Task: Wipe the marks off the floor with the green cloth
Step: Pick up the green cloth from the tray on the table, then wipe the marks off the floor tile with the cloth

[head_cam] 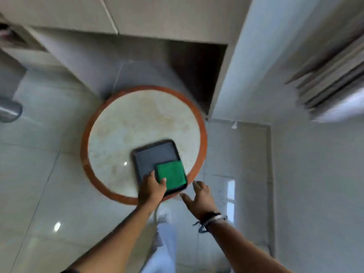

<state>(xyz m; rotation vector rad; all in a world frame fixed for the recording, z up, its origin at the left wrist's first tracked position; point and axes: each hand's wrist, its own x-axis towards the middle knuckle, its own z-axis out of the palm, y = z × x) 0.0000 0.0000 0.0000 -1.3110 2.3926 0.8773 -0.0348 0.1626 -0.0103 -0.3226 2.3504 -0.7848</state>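
Head view: left hand (152,189) touches green cloth (171,174) (on tray (151,154)); right hand (201,197) spread, empty.

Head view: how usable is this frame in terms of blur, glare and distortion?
Head view: motion blur smears the whole frame, worst at the edges; wide-angle distortion bends the cabinet lines. Bright glare spots sit on the glossy floor and the round table. The green cloth on the dark tray and both hands, left hand, right hand, remain recognisable.

Green cloth (171,174) – grey tray (151,156), orange-rimmed table (88,133).
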